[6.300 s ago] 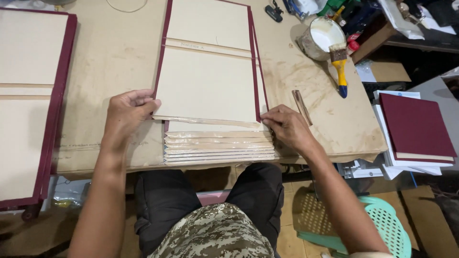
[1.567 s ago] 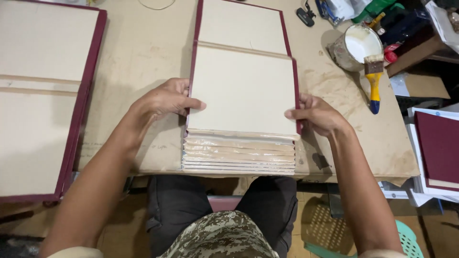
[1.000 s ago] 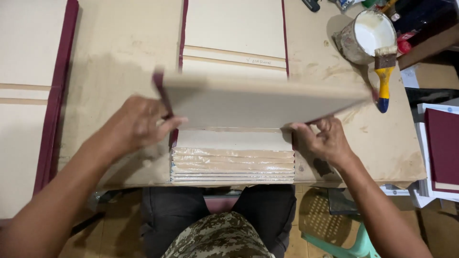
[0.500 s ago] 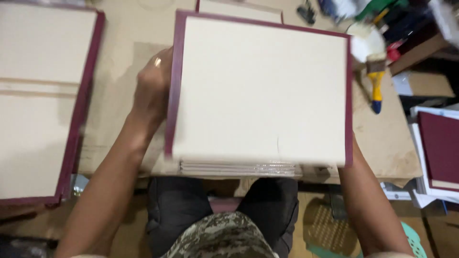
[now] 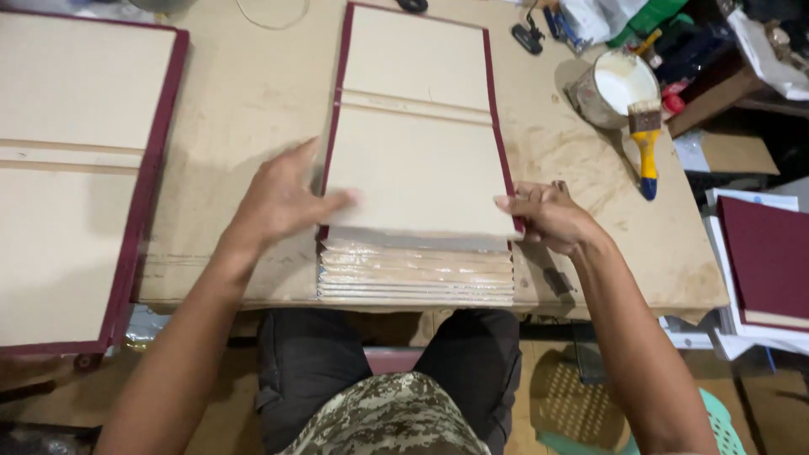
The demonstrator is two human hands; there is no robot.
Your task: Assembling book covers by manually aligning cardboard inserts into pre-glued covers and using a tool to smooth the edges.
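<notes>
An open book cover [image 5: 417, 168] of beige board with a dark red cloth border lies flat on top of a stack of similar covers [image 5: 417, 274] at the table's near edge. My left hand [image 5: 278, 200] has its fingers spread, with the fingertips on the cover's left edge. My right hand [image 5: 549, 217] is at the cover's right edge, thumb on top and fingers curled around the rim.
Another large open cover [image 5: 76, 168] lies at the left. At the right stand a white glue pot [image 5: 619, 84] and a brush with a yellow and blue handle [image 5: 647, 147]. Closed dark red books [image 5: 771, 257] are stacked off the table's right side. A green stool [image 5: 716, 421] stands below.
The near half of the top cover, raised towards me half a second ago, now lies flat on the stack again. My left hand has let go and spread open.
</notes>
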